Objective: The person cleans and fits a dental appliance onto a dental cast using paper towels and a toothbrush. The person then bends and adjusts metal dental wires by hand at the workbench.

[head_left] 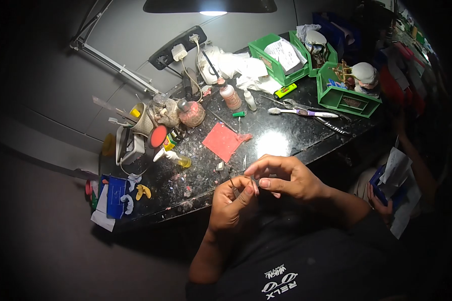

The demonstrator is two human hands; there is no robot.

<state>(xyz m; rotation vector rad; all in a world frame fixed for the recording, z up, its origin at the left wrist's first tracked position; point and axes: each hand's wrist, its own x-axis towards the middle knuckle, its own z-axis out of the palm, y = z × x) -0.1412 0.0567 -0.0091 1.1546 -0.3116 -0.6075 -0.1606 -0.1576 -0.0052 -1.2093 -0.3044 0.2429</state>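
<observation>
My left hand (231, 204) is closed, its thumb and fingers pinching a small pinkish piece (255, 187) in front of the table edge. The piece is too small and too covered to name. From the right, my right hand (292, 179) curls around it, thumb and fingertips at the piece. Just beyond my hands on the black workbench (196, 173) lies a red-pink wax sheet (223, 142), with a crumpled corner. A small pale block (220, 165) rests nearer my left hand.
Left stand a spray bottle (178, 158) and a blue box (117, 196) beside dental moulds (143, 191). Behind are bottles (230, 97), a toothbrush (301, 113), a lighter (285, 91) and green bins (349, 100). At right, another person's hand (380, 203) holds a blue tray.
</observation>
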